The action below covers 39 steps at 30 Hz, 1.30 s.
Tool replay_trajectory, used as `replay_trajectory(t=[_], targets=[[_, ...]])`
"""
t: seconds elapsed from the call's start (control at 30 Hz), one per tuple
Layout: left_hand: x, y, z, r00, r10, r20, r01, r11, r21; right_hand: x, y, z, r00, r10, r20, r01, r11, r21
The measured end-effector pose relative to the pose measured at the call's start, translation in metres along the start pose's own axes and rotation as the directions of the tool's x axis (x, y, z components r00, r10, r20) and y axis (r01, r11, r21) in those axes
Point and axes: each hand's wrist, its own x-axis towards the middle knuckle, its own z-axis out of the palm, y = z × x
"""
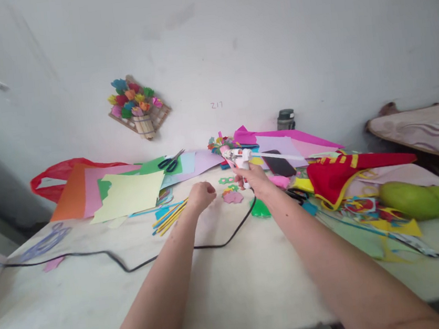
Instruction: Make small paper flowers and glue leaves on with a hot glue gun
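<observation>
My right hand (256, 177) is wrapped round the handle of a white glue gun (239, 155), with a long white glue stick (277, 155) sticking out of its back. Its black cord (228, 241) runs leftward over the table. To the left, my left hand (202, 196) is raised slightly with fingers curled together; anything held in them is too small to make out. Between and beyond the hands lie small green flower cutouts (227, 180) and a pink scalloped paper piece (233, 198). Yellow and blue paper sticks (170, 218) lie left of my left hand.
Dark-handled scissors (170, 164) rest on coloured sheets (131, 193) at the back left. A phone (278, 163), red cloth (343, 170), green object (425, 199), paper scraps (361, 205) and a cutter-like tool (414, 243) crowd the right. A flower decoration (139, 107) hangs on the wall.
</observation>
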Motion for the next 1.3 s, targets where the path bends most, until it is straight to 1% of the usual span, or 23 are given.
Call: replay_trajectory(t=[0.1,0.2,0.27,0.43,0.57,0.73,0.83,0.93,1.0,1.07,1.13,1.2,1.3], targets=[[0.004,-0.002,0.009,1.0,-0.002,0.01,0.001,0.999,0.039,-0.001,0.003,0.002,1.0,0.0,0.008,0.0,0.999,-0.052],[0.003,-0.004,0.011,1.0,-0.003,0.021,0.002,0.998,0.056,0.0,0.003,0.002,1.0,0.006,-0.004,-0.007,0.998,-0.066],[0.002,-0.005,0.011,1.0,-0.012,0.024,0.011,0.999,0.04,0.001,0.003,0.001,1.0,0.01,-0.017,-0.011,0.998,-0.058],[0.005,-0.006,0.015,0.998,-0.058,-0.009,0.058,0.998,-0.009,0.003,0.006,-0.003,1.0,-0.001,-0.024,0.0,0.999,-0.052],[0.008,0.001,0.02,0.994,-0.102,-0.037,0.104,0.993,0.063,0.004,0.008,-0.002,0.999,0.007,-0.04,-0.01,0.996,-0.092],[0.01,0.016,0.032,0.993,-0.092,-0.079,0.105,0.979,0.173,0.004,0.008,-0.001,0.999,-0.006,-0.045,-0.001,0.986,-0.165],[0.012,0.02,0.038,0.989,-0.102,-0.106,0.12,0.975,0.185,0.003,0.008,0.0,0.999,-0.005,-0.051,-0.006,0.977,-0.212],[0.014,0.016,0.037,0.989,-0.129,-0.067,0.136,0.984,0.112,0.004,0.008,0.001,0.999,-0.01,-0.053,-0.003,0.973,-0.229],[0.017,0.01,0.034,0.988,-0.155,-0.011,0.155,0.988,0.009,0.006,0.01,0.001,0.998,-0.015,-0.054,0.002,0.973,-0.231],[0.019,0.003,0.03,0.987,-0.16,-0.012,0.157,0.978,-0.139,0.007,0.011,0.001,0.998,-0.022,-0.055,0.009,0.972,-0.235],[0.023,-0.003,0.027,0.987,-0.155,-0.047,0.139,0.959,-0.247,0.007,0.012,0.001,0.998,-0.027,-0.053,0.013,0.971,-0.239],[0.026,-0.006,0.027,0.982,-0.169,-0.089,0.139,0.95,-0.279,0.006,0.011,0.0,0.999,-0.023,-0.044,0.012,0.969,-0.245],[0.03,-0.007,0.029,0.975,-0.194,-0.105,0.167,0.96,-0.224,0.005,0.011,0.001,0.999,-0.015,-0.032,0.007,0.965,-0.263]])
